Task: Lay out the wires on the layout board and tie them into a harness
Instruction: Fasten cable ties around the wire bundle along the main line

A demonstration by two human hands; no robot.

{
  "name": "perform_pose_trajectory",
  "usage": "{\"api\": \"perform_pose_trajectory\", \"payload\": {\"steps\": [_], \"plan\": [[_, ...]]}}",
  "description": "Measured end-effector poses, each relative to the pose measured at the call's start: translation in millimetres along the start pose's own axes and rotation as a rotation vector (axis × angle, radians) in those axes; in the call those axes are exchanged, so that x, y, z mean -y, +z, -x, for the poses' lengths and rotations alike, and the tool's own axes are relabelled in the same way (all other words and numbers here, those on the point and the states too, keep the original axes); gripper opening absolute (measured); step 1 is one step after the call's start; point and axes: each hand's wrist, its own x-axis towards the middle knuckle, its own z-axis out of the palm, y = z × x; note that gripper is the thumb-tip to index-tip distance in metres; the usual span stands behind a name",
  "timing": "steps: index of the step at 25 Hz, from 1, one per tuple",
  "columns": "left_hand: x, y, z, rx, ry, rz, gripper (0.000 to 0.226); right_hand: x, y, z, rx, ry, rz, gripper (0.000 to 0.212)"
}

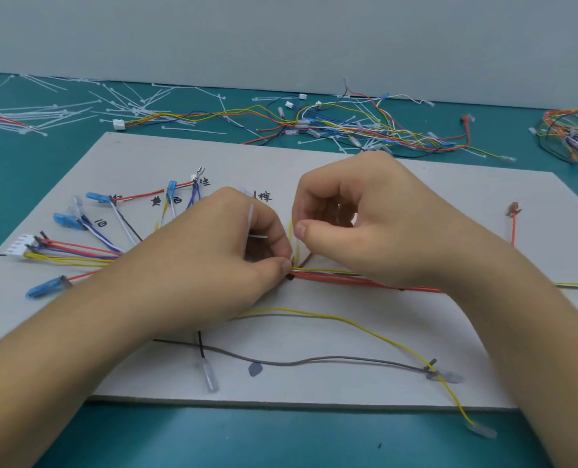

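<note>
head view: the board lies on a teal table. wires are spread on it. to the left is a fan of ends with blue terminals and a white connector. through the middle a red-and-yellow bundle runs right, under the hands.

the left hand has its fingers curled, thumb and forefinger pinching a white tie right at the bundle. the tie's strip stands up past the knuckles. the right hand is curled too, its thumb tip near the forefinger, just beside a yellow strand rising from the bundle. whether it pinches that strand, the tie's tail or nothing, i cannot tell.

progress, as i judge it: laying out looks mostly done, and tying is under way at this middle point. i see no cinched tie elsewhere on the bundle, though the hands hide part of it. a yellow wire and a grey wire loop loose near the board's front edge, the yellow one hanging off it, so these probably remain to be routed and bound.

beyond the board lie spare ties and loose wires.
</note>
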Motion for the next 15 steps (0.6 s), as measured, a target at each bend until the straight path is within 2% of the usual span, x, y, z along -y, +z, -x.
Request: {"api": "perform_pose_trajectory", "payload": {"steps": [7, 15], "plan": [[-0.4, -1.8, -0.3, 0.005, 0.020, -0.036, 0.012, 0.3, -1.1, 0.2, -0.083, -0.057, 0.101, 0.014], [2.0, -1.4, 0.5, -0.015, 0.048, -0.068, 0.015, 4.2, 3.3, 0.0, -0.124, -0.115, 0.099, 0.013]]}}
